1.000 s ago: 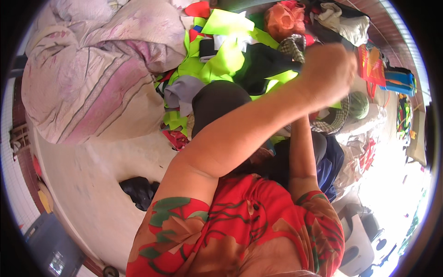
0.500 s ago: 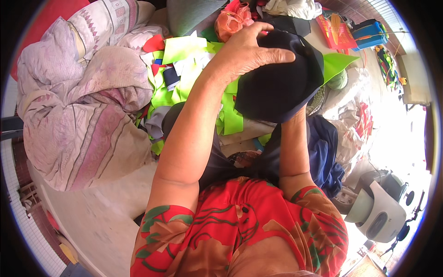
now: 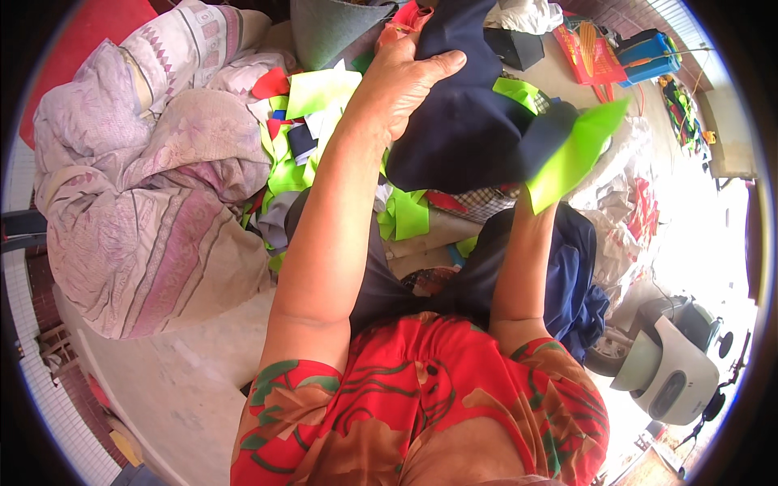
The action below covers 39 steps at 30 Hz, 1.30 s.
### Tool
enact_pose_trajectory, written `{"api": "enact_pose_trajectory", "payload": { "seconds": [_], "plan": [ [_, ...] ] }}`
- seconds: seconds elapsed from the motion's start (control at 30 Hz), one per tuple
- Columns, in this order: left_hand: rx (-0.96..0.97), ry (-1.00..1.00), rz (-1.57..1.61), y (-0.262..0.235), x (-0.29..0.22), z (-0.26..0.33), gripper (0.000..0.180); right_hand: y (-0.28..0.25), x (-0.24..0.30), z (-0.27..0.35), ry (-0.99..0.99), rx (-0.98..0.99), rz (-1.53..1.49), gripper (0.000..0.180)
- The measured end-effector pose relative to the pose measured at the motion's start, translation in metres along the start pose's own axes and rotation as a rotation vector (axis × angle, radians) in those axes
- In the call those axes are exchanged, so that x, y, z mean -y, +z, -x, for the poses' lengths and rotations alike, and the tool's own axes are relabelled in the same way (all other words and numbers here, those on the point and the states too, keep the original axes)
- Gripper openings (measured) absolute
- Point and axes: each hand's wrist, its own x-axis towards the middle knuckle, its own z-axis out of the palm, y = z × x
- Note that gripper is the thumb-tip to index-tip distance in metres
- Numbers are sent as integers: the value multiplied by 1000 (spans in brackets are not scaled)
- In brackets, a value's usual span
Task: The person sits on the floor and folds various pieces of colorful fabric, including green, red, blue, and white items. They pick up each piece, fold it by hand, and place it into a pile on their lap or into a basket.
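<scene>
A dark navy cloth piece [image 3: 462,121] is held up in front of me. My left hand [image 3: 408,81] grips its left upper edge, with the thumb lying over the cloth and the other fingers partly out of sight. A lime-green cloth piece [image 3: 577,158] borders the navy one on its right. Behind these pieces my right hand is hidden; only the right forearm [image 3: 521,267] rises to them, so its grip cannot be seen. Just left of my left hand lies a heap of lime-green scraps [image 3: 285,174] mixed with white, red and navy bits.
A large patterned cloth bundle [image 3: 162,202] fills the left side. At the back stand a grey container [image 3: 328,32] and a dark box-like object [image 3: 519,49]. To the right are a blue container [image 3: 655,61], white plastic bags [image 3: 616,219] and a white-and-grey machine [image 3: 677,373].
The navy cloth was bunched and rounded; now it hangs more spread out. My left hand has moved left and slightly down, its fingers closing. The lime-green piece now covers my right wrist.
</scene>
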Motion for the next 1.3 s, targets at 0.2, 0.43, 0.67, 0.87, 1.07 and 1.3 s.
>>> {"api": "enact_pose_trajectory", "payload": {
  "seconds": [0.2,0.43,0.67,0.87,1.07,1.3],
  "plan": [
    [-38,-54,142,3,-2,-1,37,-16,86,-11,410,-138,-532,4],
    [35,27,117,8,5,-4,38,2,82,10,754,-57,-1128,17],
    [-3,-131,200,15,-11,7,40,26,110,16,860,233,-1104,40],
    [-4,-142,323,10,-11,7,24,26,120,17,926,266,-1047,30],
    [6,-59,377,11,-13,5,41,16,119,28,521,107,-788,27],
    [55,-39,295,12,-9,10,27,17,114,1,440,156,-730,38]
  ]
}}
